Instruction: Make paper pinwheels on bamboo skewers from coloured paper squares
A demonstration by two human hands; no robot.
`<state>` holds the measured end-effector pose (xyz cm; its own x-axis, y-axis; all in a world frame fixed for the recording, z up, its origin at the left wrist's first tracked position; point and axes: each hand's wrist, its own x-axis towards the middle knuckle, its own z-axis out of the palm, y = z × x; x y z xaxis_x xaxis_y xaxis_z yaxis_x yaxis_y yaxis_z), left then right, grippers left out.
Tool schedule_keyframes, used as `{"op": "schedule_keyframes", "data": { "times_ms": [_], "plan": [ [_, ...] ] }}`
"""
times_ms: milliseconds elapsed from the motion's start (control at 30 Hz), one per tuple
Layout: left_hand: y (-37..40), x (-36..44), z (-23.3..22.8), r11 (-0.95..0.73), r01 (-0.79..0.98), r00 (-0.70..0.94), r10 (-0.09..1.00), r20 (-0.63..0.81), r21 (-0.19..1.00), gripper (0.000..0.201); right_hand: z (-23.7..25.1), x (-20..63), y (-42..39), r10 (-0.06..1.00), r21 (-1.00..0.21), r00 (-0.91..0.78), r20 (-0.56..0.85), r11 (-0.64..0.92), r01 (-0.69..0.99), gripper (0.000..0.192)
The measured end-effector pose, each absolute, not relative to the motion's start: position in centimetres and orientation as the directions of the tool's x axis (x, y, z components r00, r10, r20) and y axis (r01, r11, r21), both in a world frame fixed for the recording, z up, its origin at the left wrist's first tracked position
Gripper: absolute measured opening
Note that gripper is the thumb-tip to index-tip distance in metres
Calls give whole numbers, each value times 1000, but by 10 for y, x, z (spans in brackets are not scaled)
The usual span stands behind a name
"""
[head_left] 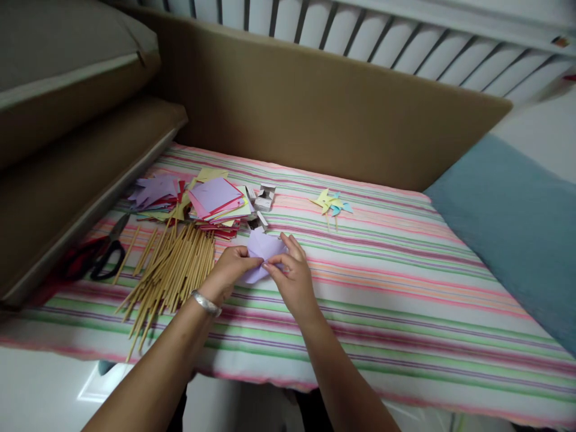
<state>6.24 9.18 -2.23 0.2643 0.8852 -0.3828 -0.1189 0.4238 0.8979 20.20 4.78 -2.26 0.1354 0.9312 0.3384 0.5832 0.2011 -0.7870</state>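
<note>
left hand (234, 265): thumb (252, 263) extended toward right fingertips (269, 263) | right hand (292, 275): thumb, index finger (278, 258) pinched beside left thumb | forearms (166, 345): converging behind hands

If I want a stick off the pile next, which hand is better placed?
The left hand, probably: it is nearer the pile of sticks, while the right hand would have to reach past the left. Both hold the purple paper, so the right would hold that alone.
</note>
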Motion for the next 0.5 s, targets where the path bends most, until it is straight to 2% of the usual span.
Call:
{"op": "schedule_keyframes", "data": {
  "times_ms": [333, 500],
  "plan": [
    [90, 59, -12, 481, -217, 403, 836, -371, 849, 22, -19, 203, 49, 953, -854, 196, 231, 103, 510, 6],
    [90, 55, -12, 475, -202, 474, 813, -338, 857, 20, -22, 205, 50, 960, -891, 216, 180, 66, 449, 6]
  ]
}}
